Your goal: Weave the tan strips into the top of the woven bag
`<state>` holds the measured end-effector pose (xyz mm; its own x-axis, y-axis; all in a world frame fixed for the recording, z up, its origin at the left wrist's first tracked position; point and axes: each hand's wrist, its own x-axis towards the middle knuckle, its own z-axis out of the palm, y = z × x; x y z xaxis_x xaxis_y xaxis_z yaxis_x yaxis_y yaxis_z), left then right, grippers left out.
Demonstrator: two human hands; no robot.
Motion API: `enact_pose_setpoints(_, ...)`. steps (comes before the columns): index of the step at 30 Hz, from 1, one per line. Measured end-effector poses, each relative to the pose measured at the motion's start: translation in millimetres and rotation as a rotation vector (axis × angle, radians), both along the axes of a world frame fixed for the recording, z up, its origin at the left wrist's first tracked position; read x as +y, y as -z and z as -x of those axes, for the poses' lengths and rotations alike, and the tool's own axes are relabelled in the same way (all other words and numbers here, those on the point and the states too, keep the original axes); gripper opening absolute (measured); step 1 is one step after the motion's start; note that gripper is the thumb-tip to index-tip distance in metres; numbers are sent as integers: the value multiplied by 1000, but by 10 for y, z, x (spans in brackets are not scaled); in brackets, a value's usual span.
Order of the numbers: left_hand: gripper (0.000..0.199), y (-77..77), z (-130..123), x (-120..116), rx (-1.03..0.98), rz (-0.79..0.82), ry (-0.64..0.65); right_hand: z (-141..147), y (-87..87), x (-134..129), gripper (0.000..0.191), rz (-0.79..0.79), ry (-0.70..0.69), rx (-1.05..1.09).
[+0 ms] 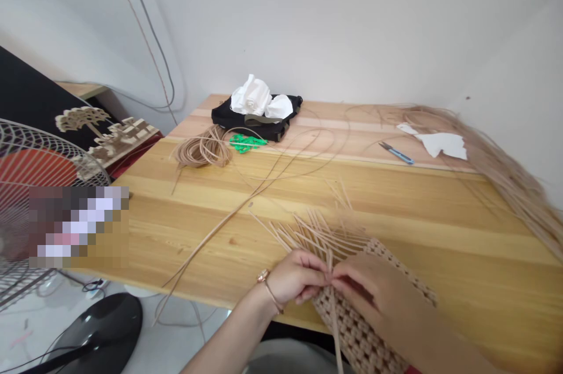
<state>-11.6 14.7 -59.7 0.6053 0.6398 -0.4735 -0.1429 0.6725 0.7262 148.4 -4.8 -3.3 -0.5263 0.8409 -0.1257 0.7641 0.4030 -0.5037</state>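
A tan woven piece (356,327) with an openwork pattern lies at the table's front edge, below my hands. Many loose strands (314,230) fan out from its far end. My left hand (301,277) pinches a tan strand (335,327) at the edge of the weave; this strand hangs down toward me. Close against it, my right hand (373,286) has thumb and forefinger closed at the same spot, and its other fingers are partly hidden. The fingertips of both hands nearly touch.
Behind are a coiled bundle of strands (202,148), green clips (246,143), a black bag (264,128) with white tissue (253,95), and blue thread snips (397,153). Long strands (505,186) and white paper (442,144) lie right. A fan (35,169) stands left.
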Motion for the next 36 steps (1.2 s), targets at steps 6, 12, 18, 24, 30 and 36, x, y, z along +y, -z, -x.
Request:
enact_pose_setpoints(6, 10, 15, 0, -12, -3, 19, 16, -16, -40, -36, 17, -39, -90, -14)
enact_pose_setpoints(12, 9, 42, -12, -16, -9, 40, 36, -13, 0, -93, 15, -71, -59, -35)
enact_pose_setpoints(18, 10, 52, -19, -27, -2, 40, 20, 7, 50, -77, 7, -116, -58, -39)
enact_pose_setpoints(24, 21, -24, -5, -36, 17, -28, 44, -23, -14, 69, 13, 213, 149, 121)
enact_pose_setpoints(30, 30, -96, -24, -60, 133, -279, -6, -114, -8, 181, 10, 486, 255, 373)
enact_pose_setpoints(36, 28, -46, -58, -78, 272, -433, -49, -126, 87, 188, 9, 546, 281, 453)
